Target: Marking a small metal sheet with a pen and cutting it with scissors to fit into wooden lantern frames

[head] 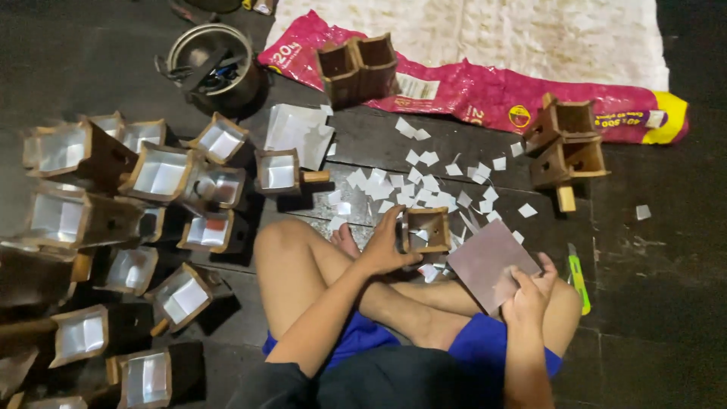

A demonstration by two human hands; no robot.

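Left of the small wooden box (426, 229) lie many lined boxes (160, 173) on the floor (644, 303). The left hand (382, 246) has its fingers clamped on that unlined box, just past the crossed legs. To its right, the right hand (530, 291) pinches a silvery sheet (488, 261). Lining seems in hand; next, the sheet must meet the box's open mouth squarely.

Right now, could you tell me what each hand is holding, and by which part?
The left hand holds a small wooden box by its left side wall. The right hand holds a flat grey sheet by its lower right edge.
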